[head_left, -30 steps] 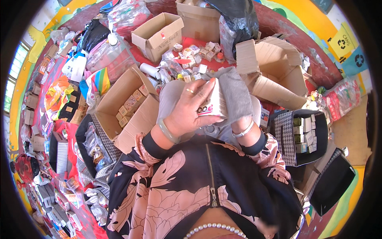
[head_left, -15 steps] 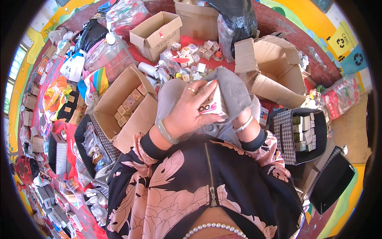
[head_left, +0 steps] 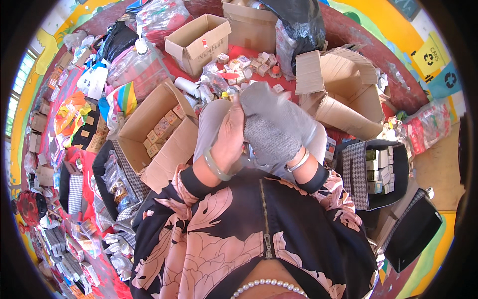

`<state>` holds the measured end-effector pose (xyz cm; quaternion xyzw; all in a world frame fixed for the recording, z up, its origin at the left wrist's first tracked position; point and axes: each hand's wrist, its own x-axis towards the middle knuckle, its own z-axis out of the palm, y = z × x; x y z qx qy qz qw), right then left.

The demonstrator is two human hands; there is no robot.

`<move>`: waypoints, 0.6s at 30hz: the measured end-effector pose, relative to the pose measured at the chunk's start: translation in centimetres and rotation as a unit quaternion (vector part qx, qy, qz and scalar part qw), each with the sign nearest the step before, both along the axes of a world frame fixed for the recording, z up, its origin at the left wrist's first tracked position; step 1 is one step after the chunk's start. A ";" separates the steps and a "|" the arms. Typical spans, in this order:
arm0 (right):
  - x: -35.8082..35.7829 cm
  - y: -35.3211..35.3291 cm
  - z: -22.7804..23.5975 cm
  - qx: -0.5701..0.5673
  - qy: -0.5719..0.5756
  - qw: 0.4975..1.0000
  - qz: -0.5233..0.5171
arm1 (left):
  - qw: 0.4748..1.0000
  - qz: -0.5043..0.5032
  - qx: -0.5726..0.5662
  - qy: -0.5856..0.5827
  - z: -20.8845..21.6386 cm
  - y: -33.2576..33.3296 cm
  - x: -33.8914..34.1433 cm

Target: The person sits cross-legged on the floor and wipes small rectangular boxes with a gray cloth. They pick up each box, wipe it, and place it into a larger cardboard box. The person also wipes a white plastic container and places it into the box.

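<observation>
Both my hands meet in front of my lap. A grey knit cloth (head_left: 269, 134) covers my right hand (head_left: 298, 157) nearly to the wrist, closed in the cloth; its upper part is smeared by motion. Close against the cloth's left side, my left hand (head_left: 230, 132) is bare and seen edge-on, with a bangle at the wrist. Its fingers curl out of sight behind the cloth, closed on something I cannot make out. The small white box seen earlier is hidden now.
An open carton (head_left: 167, 129) with small boxes stands at the left, beside a checked fabric bin (head_left: 130, 169). Another checked bin (head_left: 354, 174) with small boxes is at the right, below an open carton (head_left: 343, 112). A pile of small boxes (head_left: 256, 65) lies ahead.
My left hand has turned edge-on and moved slightly left. The cloth-covered right hand has come down and across in front, and the white box has gone out of sight.
</observation>
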<state>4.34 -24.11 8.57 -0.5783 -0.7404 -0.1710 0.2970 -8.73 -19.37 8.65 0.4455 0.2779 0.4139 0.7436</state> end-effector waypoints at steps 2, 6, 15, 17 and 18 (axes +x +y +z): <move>0.2 0.0 -0.7 0.030 0.022 0.999 0.005 | 0.998 -0.025 0.053 0.020 0.0 0.0 -0.6; 0.4 -0.2 -0.7 -0.014 0.074 0.997 -0.030 | 0.974 0.013 0.176 0.139 1.0 -0.7 0.0; 2.4 3.8 -0.7 -0.038 0.803 0.528 0.274 | 0.978 0.051 0.170 0.110 -4.4 0.2 1.5; 3.9 3.0 -2.2 -0.035 0.846 0.493 0.202 | 0.988 -0.080 -0.113 -0.065 -2.0 0.7 0.9; 3.9 2.6 -2.0 -0.022 0.834 0.517 0.195 | 0.957 -0.112 -0.212 -0.161 -1.4 1.1 0.4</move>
